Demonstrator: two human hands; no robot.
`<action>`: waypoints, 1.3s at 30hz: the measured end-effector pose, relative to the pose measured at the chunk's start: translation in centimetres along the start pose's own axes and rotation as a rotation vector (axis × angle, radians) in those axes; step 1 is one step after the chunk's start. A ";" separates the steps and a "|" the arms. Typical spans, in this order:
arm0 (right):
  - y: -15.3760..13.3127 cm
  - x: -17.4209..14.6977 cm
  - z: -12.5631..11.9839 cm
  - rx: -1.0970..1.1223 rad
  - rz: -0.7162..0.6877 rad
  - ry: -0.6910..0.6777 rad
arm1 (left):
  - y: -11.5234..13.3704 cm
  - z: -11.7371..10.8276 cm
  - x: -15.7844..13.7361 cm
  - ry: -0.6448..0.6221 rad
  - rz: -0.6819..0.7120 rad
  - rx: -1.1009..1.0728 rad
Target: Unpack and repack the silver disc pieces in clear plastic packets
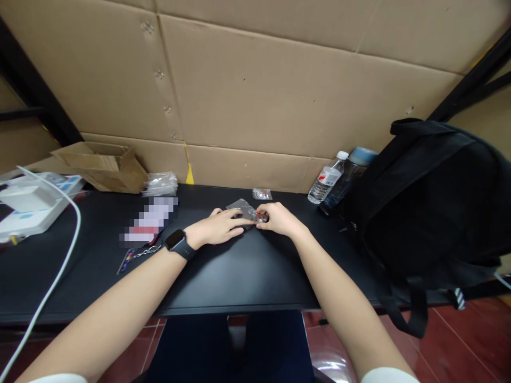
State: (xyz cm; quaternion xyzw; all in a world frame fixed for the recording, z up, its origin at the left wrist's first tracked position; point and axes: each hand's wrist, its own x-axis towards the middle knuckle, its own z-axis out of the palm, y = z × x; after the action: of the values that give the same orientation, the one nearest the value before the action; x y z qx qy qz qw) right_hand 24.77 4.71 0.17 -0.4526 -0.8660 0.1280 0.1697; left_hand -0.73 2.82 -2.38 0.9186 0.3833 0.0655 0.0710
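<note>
A small clear plastic bag [242,207] lies on the black tabletop between my hands. My left hand [217,227], with a dark watch on its wrist, is palm down with its fingers stretched out and apart over the bag's near side. My right hand [278,218] pinches the bag's right end between curled fingers and thumb. Something small and red shows at those fingertips; its kind I cannot make out. Just beyond the hands rests another small clear packet [262,194] with a bit of red inside. A trace of red also peeks out under my left hand.
At the left are a white power strip [35,213] with a white cable, an open brown paper bag [107,167], a stack of clear bags [160,184] and a lanyard card [149,221]. A water bottle [328,178], a blue-lidded bottle [361,157] and a black backpack [431,207] occupy the right.
</note>
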 end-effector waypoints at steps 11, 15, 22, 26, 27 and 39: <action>-0.1 0.2 0.4 0.215 -0.032 -0.015 | 0.1 -0.5 0.0 -0.095 -0.033 -0.015; -0.1 0.4 0.6 0.186 -0.004 0.021 | 0.1 -0.6 0.0 -0.112 -0.012 -0.040; -0.2 1.3 2.6 -0.076 0.038 0.236 | 0.5 -1.1 -0.1 -0.123 -0.017 -0.054; -0.5 1.8 3.4 -0.164 0.103 0.300 | 0.5 -1.2 -0.2 -0.110 -0.029 -0.060; -0.6 1.9 3.5 -0.176 0.125 0.305 | 0.5 -1.3 -0.3 -0.112 -0.030 -0.056; -0.4 2.2 3.6 0.020 -0.063 0.258 | -0.1 -1.7 -0.3 0.113 0.000 -0.042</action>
State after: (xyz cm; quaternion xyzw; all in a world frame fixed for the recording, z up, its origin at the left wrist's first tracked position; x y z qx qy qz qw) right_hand 21.83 6.08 -2.60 -0.4364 -0.8493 0.0718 0.2881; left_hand -1.25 2.80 -0.70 0.9118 0.3851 0.1253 0.0683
